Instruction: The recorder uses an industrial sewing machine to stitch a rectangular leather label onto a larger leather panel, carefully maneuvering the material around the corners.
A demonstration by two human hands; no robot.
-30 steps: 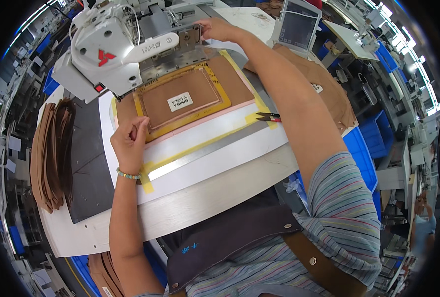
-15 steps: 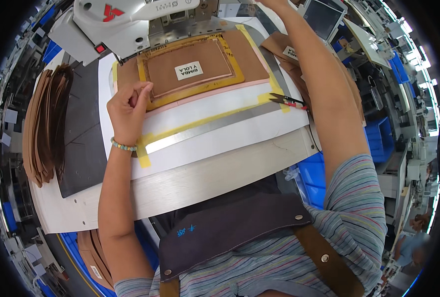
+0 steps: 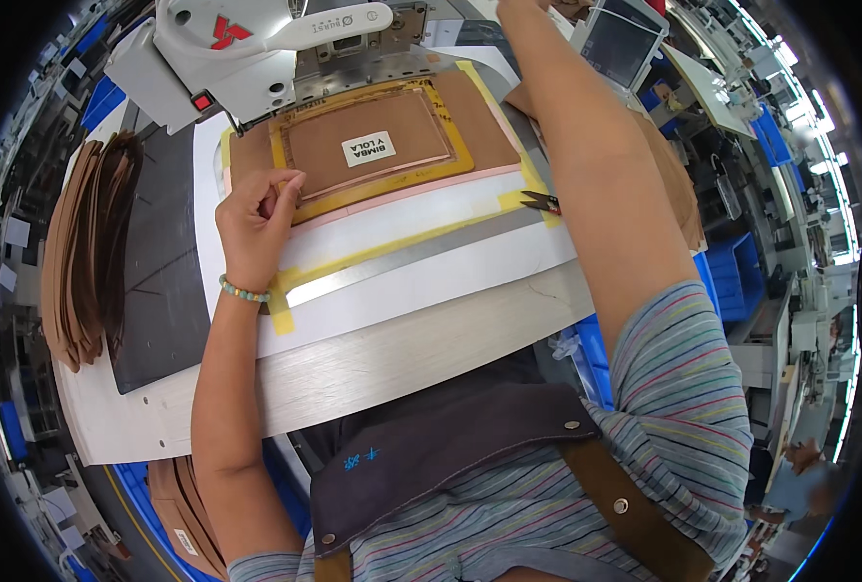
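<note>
At the lower left corner of a yellow frame (image 3: 455, 163), my left hand (image 3: 255, 215) has its fingers curled in and the thumb pressed to the forefinger. Whether anything is pinched there is hidden. The frame lies on a brown panel (image 3: 497, 136) that carries a small white label (image 3: 368, 149). Beyond the panel, the head of a white sewing machine (image 3: 227, 58) stands over its far edge. My right arm stretches far forward; only part of my right hand (image 3: 523, 4) shows at the top edge, its fingers cut off.
Brown pieces (image 3: 87, 242) are stacked at the left, with more brown pieces (image 3: 673, 175) beyond my right arm. Thread snips (image 3: 540, 201) lie partly under that arm. A screen (image 3: 617, 44) stands at far right. Blue bins (image 3: 736, 276) are beside the table (image 3: 431, 339).
My right arm has shifted left and now covers the red handles of the snips. My left hand keeps its place at the frame's corner. The whole view has moved slightly.
</note>
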